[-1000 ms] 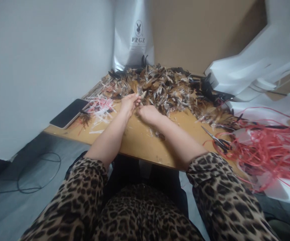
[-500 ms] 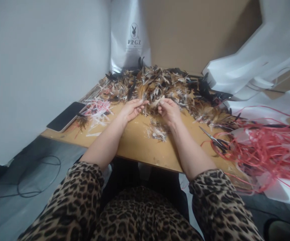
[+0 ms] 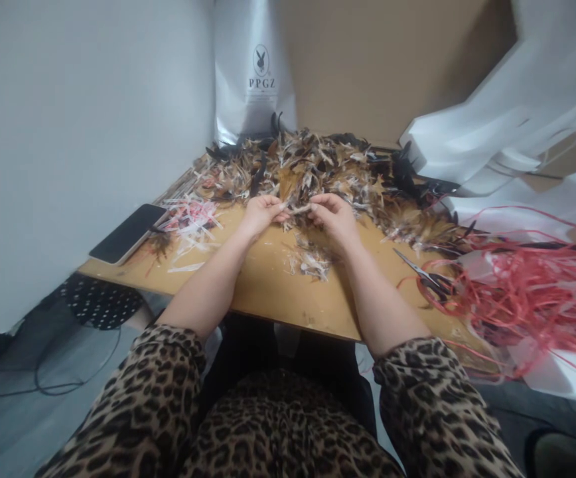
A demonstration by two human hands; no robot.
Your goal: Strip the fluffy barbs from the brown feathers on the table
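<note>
A big heap of brown, black and white feathers (image 3: 328, 169) covers the back of a wooden table (image 3: 268, 292). My left hand (image 3: 261, 214) and my right hand (image 3: 335, 216) meet at the heap's near edge. Both pinch the same small bunch of feathers (image 3: 298, 209), held between them just above the tabletop. A little loose clump of feathers (image 3: 310, 260) lies on the wood under my right wrist.
A phone (image 3: 129, 232) lies at the table's left edge beside white and pink strips (image 3: 193, 222). Scissors (image 3: 425, 273) rest at the right near a tangle of red string (image 3: 521, 292). A silver bag (image 3: 253, 73) stands behind the heap; white bags (image 3: 507, 126) at the right.
My right hand lifted from the tabletop to the heap's edge and now pinches feathers with the left. The hands have drawn closer together, and the view shifted slightly.
</note>
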